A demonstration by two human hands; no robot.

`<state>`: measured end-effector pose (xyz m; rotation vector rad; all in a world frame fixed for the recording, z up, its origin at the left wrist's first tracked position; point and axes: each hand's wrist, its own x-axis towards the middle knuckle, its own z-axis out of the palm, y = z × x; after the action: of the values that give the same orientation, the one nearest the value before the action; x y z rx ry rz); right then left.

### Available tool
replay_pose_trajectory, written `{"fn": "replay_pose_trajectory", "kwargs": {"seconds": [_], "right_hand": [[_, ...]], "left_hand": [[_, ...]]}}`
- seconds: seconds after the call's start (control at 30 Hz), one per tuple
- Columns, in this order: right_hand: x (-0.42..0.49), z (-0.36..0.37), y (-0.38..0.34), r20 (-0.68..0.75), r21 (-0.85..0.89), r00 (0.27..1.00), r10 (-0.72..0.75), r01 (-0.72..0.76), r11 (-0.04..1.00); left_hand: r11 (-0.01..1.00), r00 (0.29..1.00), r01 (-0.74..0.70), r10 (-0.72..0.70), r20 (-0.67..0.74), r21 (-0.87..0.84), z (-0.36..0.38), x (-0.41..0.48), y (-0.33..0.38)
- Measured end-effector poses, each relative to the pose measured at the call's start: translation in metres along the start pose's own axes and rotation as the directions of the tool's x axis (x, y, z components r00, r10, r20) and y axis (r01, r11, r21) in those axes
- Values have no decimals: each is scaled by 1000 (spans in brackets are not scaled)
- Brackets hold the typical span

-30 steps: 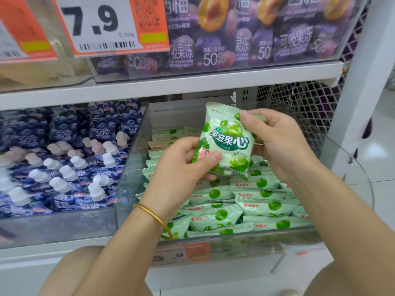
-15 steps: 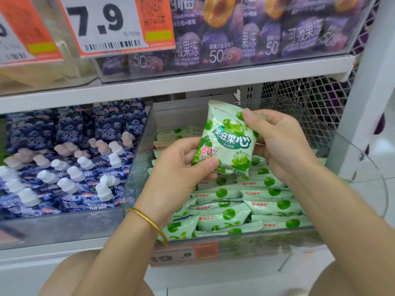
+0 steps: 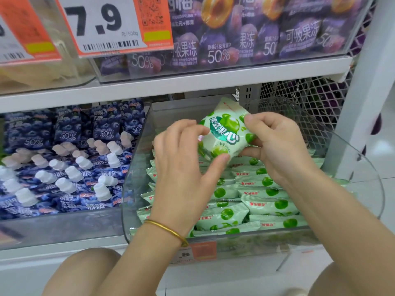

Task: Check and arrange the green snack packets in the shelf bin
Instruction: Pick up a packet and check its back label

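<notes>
A pale green snack packet [image 3: 224, 130] with green fruit pictures is held tilted above the clear shelf bin [image 3: 350, 159]. My left hand [image 3: 181, 159] pinches its lower left side between thumb and fingers. My right hand [image 3: 277, 144] pinches its upper right edge and supports it from below. Inside the bin lie several more green packets [image 3: 263, 193], stacked in rows on their edges; the ones under my hands are hidden.
A bin of blue jelly pouches with white caps [image 3: 64, 167] stands to the left. The shelf above [image 3: 171, 84] carries purple prune jelly packs [image 3: 245, 33] and a price tag reading 7.9 [image 3: 102, 24]. Wire mesh [image 3: 303, 97] backs the bin; a white post [image 3: 359, 103] stands on the right.
The packet has been turned from nearly upright to tilted clockwise, and both hands have shifted their grip on it. My left fingers have moved up along its left side.
</notes>
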<state>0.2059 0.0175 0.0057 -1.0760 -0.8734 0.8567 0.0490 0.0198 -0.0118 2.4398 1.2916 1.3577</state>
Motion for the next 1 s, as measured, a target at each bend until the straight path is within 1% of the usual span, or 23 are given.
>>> {"fn": "replay_pose_trajectory", "kwargs": {"seconds": [0.13,0.2,0.23,0.3,0.37,0.4,0.43,0.47,0.5,0.57,0.63,0.67,0.73,0.9,1.0], "right_hand": [[-4,4,-2,72,121,996,57,-66,990],[-6,4,-5,127,145,989,69,-88,986],[-7,3,-6,154,147,986,68,-91,985],[-7,0,-8,188,140,980,72,-99,985],[-6,-2,-8,145,75,985,89,-100,992],[-5,-3,-8,94,0,993,74,-75,997],[-4,-4,-5,47,-97,998,31,-26,995],[-2,-6,-2,23,-181,1000,-15,19,983],[0,-8,0,19,-227,999,-40,44,973],[1,-9,3,57,-213,998,-12,24,977],[1,-8,3,114,-150,993,39,-22,989],[0,-7,2,133,-115,990,47,-32,993],[-2,-6,0,135,-81,990,35,-24,996],[-2,-7,-1,98,-46,994,51,-47,998],[-1,-6,0,92,-35,993,70,-67,997]], "left_hand": [[999,997,-23,19,80,48,4,-1,1],[995,996,-46,39,86,88,4,1,-3],[995,996,-51,44,81,81,3,2,-5],[999,997,-37,37,74,8,-1,6,-4],[990,995,52,-41,89,-131,-5,8,0],[967,987,129,-105,119,-221,-7,9,2],[921,970,221,-174,170,-319,-9,9,4],[849,942,319,-236,239,-421,-11,10,6],[754,907,411,-279,317,-512,-12,10,8],[580,842,534,-297,450,-615,-13,10,9],[471,808,586,-277,520,-659,-12,10,8],[440,801,596,-265,537,-672,-12,10,6],[414,798,599,-236,555,-685,-11,9,4],[384,809,581,-175,561,-718,-11,9,3],[391,820,562,-146,554,-729,-11,9,3]]}}
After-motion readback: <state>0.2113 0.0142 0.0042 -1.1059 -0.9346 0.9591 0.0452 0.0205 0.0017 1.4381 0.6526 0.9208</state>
